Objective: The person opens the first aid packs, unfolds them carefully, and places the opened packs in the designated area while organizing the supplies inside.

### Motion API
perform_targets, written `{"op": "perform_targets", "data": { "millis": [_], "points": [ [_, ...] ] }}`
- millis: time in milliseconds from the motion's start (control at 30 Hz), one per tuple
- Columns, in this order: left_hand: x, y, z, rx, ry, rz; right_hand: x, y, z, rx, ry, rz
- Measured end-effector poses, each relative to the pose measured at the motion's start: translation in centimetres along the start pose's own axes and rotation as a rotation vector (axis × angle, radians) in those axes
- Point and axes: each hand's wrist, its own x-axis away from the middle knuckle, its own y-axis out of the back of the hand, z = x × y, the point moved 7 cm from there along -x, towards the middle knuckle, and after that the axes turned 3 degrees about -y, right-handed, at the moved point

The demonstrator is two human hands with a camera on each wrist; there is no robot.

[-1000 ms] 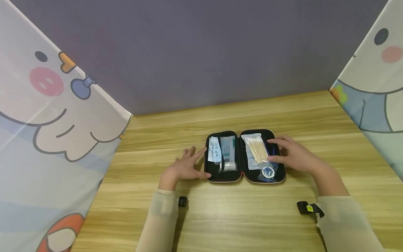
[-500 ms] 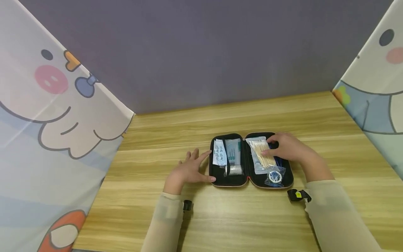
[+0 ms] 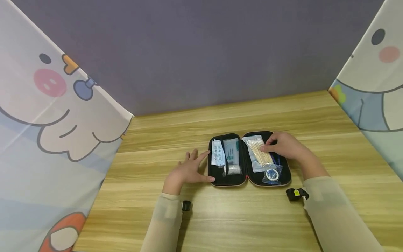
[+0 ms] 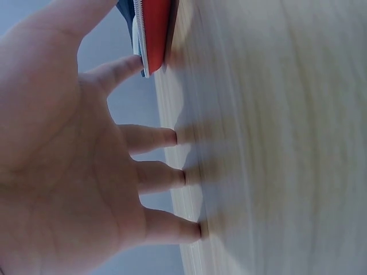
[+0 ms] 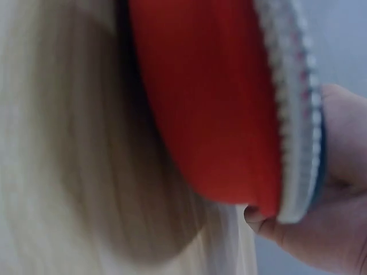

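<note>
An open zip case (image 3: pixel 228 180), black inside and red outside, lies flat on the table. In its right half sit a packet of cotton swabs (image 3: pixel 259 154) and a clear blue-tinted packet with a white ring (image 3: pixel 272 174). My right hand (image 3: pixel 288 145) reaches over that half's right edge, thumb and forefinger pinching the swab packet's right side. In the right wrist view, the case's red shell (image 5: pixel 212 103) hides part of this hand. My left hand (image 3: pixel 185 173) is spread beside the left half, thumb and forefinger touching its edge; other fingertips (image 4: pixel 178 137) rest on the table.
The case's left half holds a white printed sachet (image 3: pixel 218 153), a green-marked clear packet (image 3: pixel 231 150) and a wrapped whitish roll (image 3: pixel 233 169) behind a black strap. Grey panel (image 3: pixel 220 52) stands behind the wooden table (image 3: pixel 239 220); cartoon-printed cloths flank it.
My right hand has moved left and inward from the case's right edge onto the swab packet, its thumb and forefinger coming closer together. The left hand stays at the case's left edge.
</note>
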Motion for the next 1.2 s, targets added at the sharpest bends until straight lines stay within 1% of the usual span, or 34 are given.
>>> {"op": "perform_targets", "data": {
  "millis": [133, 300, 400, 467, 633, 800, 900, 1100, 1200],
  "points": [
    [0.0, -0.2, 0.1, -0.008, 0.003, 0.001, -0.2, 0.0, -0.1, -0.024, -0.023, 0.014],
    [-0.1, -0.3, 0.1, -0.018, 0.000, -0.003, 0.0, 0.2, -1.0, -0.088, -0.128, 0.025],
    [-0.2, -0.3, 0.0, -0.020, 0.001, -0.004, 0.2, 0.7, -1.2, -0.133, -0.184, -0.003],
    [-0.2, -0.3, 0.0, -0.024, 0.003, -0.002, 0.2, 1.1, -1.1, -0.177, -0.199, -0.038],
    [-0.1, -0.2, -0.1, -0.032, 0.001, -0.003, 0.3, 1.9, -0.3, -0.260, -0.175, -0.145],
    [-0.1, -0.2, -0.1, -0.039, -0.002, -0.005, 0.4, 2.2, 0.3, -0.330, -0.159, -0.213],
    [-0.1, -0.1, -0.1, -0.042, 0.000, -0.003, 0.5, 2.4, 0.6, -0.349, -0.161, -0.222],
    [-0.1, -0.2, 0.0, -0.040, 0.004, 0.001, 0.5, 2.6, 1.4, -0.345, -0.160, -0.242],
    [-0.2, -0.2, 0.1, -0.041, 0.006, 0.005, 0.5, 2.6, 1.8, -0.342, -0.162, -0.233]
  ]
}}
